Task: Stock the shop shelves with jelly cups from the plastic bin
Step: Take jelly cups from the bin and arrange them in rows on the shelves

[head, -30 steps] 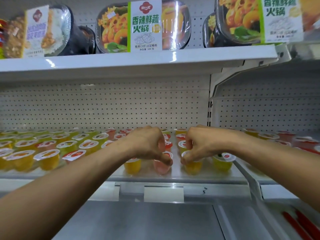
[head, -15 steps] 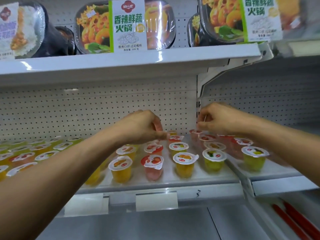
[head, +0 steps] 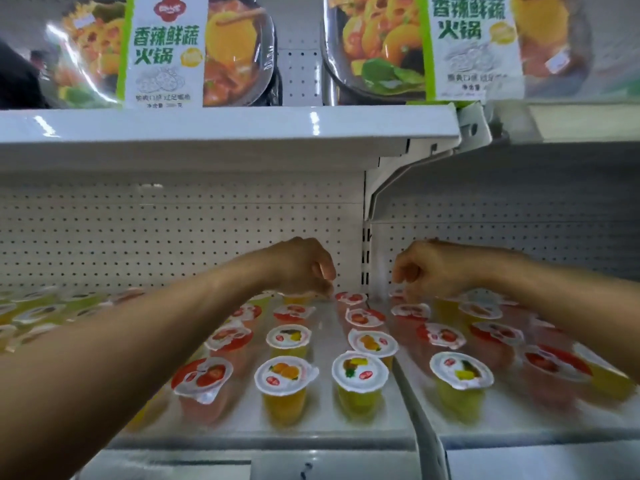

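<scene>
place: shop | signs: white pegboard shelving (head: 180, 237); rows of jelly cups (head: 285, 375); boxed hotpot meals (head: 166, 50)

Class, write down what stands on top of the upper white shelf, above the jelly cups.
On the upper shelf stand packaged hot pot trays, clear lids facing out, with green-and-white sleeves. Whatever stands behind them is covered.

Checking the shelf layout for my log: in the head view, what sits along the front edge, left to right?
Red cup → orange cup → yellow-green cup → shelf joint → green cup → blurred red cup.
</scene>
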### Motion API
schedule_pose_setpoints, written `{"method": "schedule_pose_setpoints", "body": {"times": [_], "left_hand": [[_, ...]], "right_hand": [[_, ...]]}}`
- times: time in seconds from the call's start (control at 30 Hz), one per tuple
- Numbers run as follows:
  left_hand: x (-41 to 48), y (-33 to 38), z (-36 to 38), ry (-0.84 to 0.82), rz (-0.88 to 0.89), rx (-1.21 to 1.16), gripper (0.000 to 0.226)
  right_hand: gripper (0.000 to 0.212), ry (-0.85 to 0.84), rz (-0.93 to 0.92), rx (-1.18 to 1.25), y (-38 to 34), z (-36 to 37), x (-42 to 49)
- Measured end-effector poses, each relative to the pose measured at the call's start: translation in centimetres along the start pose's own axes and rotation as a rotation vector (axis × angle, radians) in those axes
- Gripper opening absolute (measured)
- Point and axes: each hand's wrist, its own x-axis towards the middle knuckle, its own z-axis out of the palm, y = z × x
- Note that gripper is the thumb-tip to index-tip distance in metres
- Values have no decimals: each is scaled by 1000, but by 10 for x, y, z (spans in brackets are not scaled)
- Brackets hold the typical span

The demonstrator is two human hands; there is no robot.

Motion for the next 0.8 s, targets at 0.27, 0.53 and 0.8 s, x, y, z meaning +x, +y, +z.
{"method": "schedule_pose_setpoints", "body": {"times": [0.27,0.53,0.8], "left_hand": [[20,1,15,-67,-72,20,31],[21,4,16,-86,12,-129,22],[26,-25,19,-77,-12,-38,24]], "right_hand": [[59,-44,-37,56,-3,27,58],[36,-64,-119,66,-7,26,81],[35,-72,-88,103,4,27,73]]}}
